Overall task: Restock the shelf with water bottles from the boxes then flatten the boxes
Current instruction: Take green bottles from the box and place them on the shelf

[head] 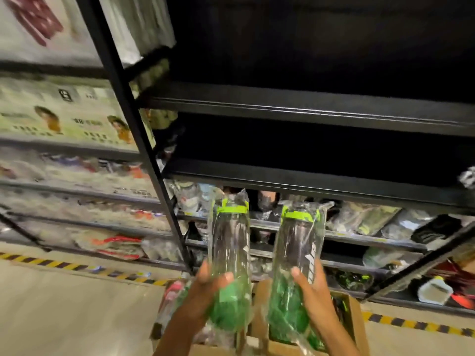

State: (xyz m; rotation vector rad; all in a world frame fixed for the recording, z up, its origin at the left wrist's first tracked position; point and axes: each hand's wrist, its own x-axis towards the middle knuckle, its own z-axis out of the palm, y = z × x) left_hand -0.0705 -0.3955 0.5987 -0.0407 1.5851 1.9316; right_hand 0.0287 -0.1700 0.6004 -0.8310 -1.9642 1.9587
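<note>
I hold two clear water bottles with green lids and green bases, each wrapped in a plastic sleeve. My left hand (203, 291) grips the left bottle (230, 253) near its base. My right hand (314, 291) grips the right bottle (295, 255) the same way. Both bottles stand upright, lifted above an open cardboard box (356, 319) at the bottom of the view, in front of a black metal shelf (308, 109). More wrapped green items lie inside the box.
The two upper black shelves look dark and bare. Lower shelves (359, 237) hold bagged goods. A black upright post (133, 134) divides this rack from a left rack of packaged goods (64, 119). Yellow-black floor tape (416, 323) runs along the rack's foot.
</note>
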